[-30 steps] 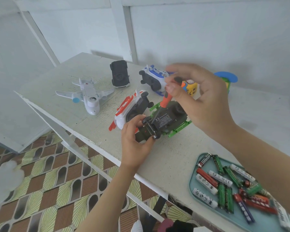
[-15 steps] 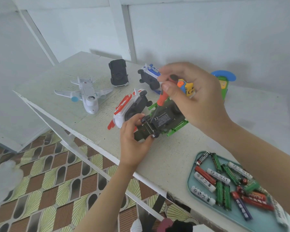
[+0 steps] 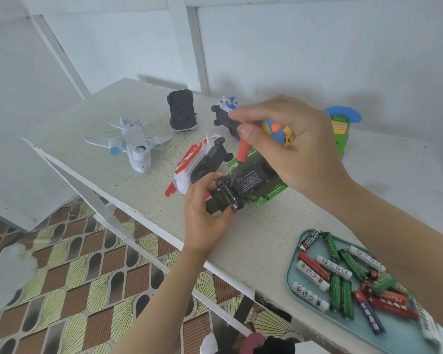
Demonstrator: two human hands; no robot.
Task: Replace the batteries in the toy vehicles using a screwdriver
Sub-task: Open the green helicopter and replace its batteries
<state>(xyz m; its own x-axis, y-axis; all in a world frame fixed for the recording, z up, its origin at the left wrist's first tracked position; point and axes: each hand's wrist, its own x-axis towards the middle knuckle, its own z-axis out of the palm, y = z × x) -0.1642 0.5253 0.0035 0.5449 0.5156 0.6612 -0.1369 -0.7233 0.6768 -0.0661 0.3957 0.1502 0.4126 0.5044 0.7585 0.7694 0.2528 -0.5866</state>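
A green toy vehicle (image 3: 251,183) lies upside down near the table's front edge, its black underside with a printed label facing up. My left hand (image 3: 205,213) grips its near end around the wheels. My right hand (image 3: 289,146) pinches a red-handled screwdriver (image 3: 242,153) from above, the thin shaft slanting down onto the underside beside the label. A teal tray (image 3: 399,335) at the front right holds several loose green, red, white and blue batteries (image 3: 340,279).
A red-and-white toy (image 3: 197,164) lies on its side against the green one. Farther back sit a white toy plane (image 3: 133,144), an upturned black car (image 3: 181,111), a blue-and-white toy (image 3: 225,108), an orange-blue toy (image 3: 279,132) and a green-blue toy (image 3: 342,126). The white table (image 3: 253,241) ends just below my left hand.
My right hand's fingers have shifted slightly on the screwdriver handle while the tip stays on the vehicle's underside. My left hand keeps the same grip.
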